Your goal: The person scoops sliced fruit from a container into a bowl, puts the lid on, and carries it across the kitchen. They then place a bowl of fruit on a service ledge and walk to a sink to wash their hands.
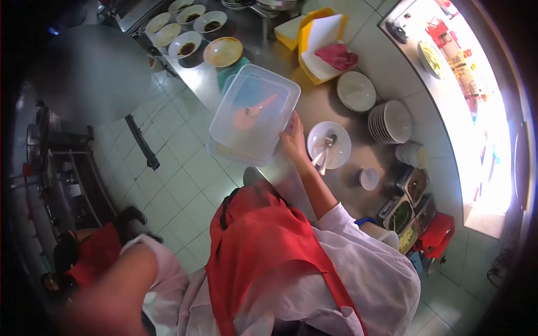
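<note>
My right hand (292, 139) grips the right edge of a translucent plastic container (255, 112) with a lid. An orange scoop-like shape (255, 113) shows through the plastic. The container is tilted, over the floor beside the steel counter. Close to the right hand, a white plate (342, 151) on the counter carries two spoons (325, 152). My left forearm (120, 280) bends away at the lower left; its hand end (73, 313) is smeared, so the fingers cannot be made out.
Several bowls with dark sauce (185, 45) line the counter's far end. Stacked plates (390, 122), a small white cup (369, 178), steel food tins (400, 215) and a yellow box (325, 47) stand along the right. Another person's red apron (101, 255) shows at left.
</note>
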The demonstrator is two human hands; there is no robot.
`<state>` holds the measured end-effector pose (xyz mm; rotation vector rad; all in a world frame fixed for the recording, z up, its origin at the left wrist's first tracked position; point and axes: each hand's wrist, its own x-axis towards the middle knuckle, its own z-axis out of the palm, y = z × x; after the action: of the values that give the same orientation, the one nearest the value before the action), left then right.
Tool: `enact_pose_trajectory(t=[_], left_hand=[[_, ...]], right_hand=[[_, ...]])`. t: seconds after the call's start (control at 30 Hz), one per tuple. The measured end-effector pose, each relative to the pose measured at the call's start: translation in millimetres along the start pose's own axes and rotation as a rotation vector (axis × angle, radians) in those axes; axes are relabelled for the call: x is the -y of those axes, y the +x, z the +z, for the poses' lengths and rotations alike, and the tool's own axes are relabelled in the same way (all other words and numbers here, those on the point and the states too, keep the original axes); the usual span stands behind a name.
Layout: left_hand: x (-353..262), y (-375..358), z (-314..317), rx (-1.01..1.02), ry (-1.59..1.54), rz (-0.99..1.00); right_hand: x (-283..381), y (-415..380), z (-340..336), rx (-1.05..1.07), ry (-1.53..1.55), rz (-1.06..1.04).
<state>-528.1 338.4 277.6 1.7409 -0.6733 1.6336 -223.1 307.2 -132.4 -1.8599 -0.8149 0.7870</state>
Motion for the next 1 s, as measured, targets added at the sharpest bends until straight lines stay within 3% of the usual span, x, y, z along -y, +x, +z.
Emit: enact_pose_trajectory(t=[0.03,0.07,0.1,0.13,0.2,0.23,0.27,0.3,0.33,0.37,0.47,0.53,0.67,0.77,0.87,1.0], left_hand=[[10,-32,-16,-0.114,0.317,-0.125],[28,-74,-27,-0.229,0.692,-0.398],[64,-116,-39,-0.278,0.848,-0.742],[102,-180,-55,-0.311,0.723,-1.145],[138,-359,-83,-0.367,0.672,-1.700],[135,-347,-67,-0.346,0.319,-2.023],[141,-409,-79,-0.207,-0.010,-2.238],[139,-404,-59,-0.489,-0.218,-2.107],[137,-400,-52,-0.502,-0.194,-2.022],[142,-410,-53,-0.428,-0.251,-1.933],[137,-421,-86,-0.247,-0.240,-1.882],[137,-423,-129,-0.475,-0.688,-1.881],[131,-396,-221,-0.323,-0.537,-1.937],[133,-405,-289,-0.357,-0.585,-1.803],[141,-385,-360,-0.316,-0.593,-1.721],[157,-389,-457,-0.386,-0.590,-1.705]], right_hand=[[-4,7,6,0.031,0.071,0.036],[-10,14,15,0.129,0.381,-0.016],[2,11,19,0.093,0.472,0.056],[4,13,24,0.061,0.474,0.016],[11,8,25,0.042,0.490,0.036],[20,3,23,0.054,0.504,0.089],[15,4,26,0.035,0.496,0.150],[6,4,29,0.015,0.484,0.213],[4,0,35,-0.034,0.494,0.160],[14,-4,46,-0.189,0.485,0.183],[35,-11,61,-0.172,0.485,0.263],[40,-8,81,-0.158,0.488,0.261],[112,-18,152,-0.153,0.514,0.197],[126,0,200,-0.141,0.448,0.164],[221,7,258,-0.088,0.439,0.183],[254,75,339,0.043,0.384,0.159]])
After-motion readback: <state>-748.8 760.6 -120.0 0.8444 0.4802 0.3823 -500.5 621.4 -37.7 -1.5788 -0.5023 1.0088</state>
